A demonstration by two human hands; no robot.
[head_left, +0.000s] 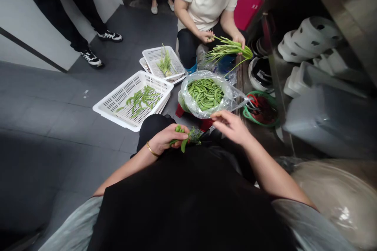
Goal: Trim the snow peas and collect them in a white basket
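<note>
Left hand (165, 139), gold bangle at the wrist, has its grip closed on a small clutch of pods (183, 138); green ends poke out past the fingers, over the lap. Right hand (231, 125) hovers just beside, fingers loosely curled, grip narrow and holding nothing I can make out, close under the rim of the bag (206, 94).

To do this well, I judge: keep the held pods fanned so one tip is free, pinch that tip with the right fingers, pull along the seam in one steady draw.

Pods: flat, bright green, curved, glossy. More fill the clear bag ahead; a thin layer lies in the near white basket (132, 100) on the floor to the left.

Beyond, a seated person's hands hold a bunch of long stalks (228, 50); a second basket (163, 62) holds stalks.
</note>
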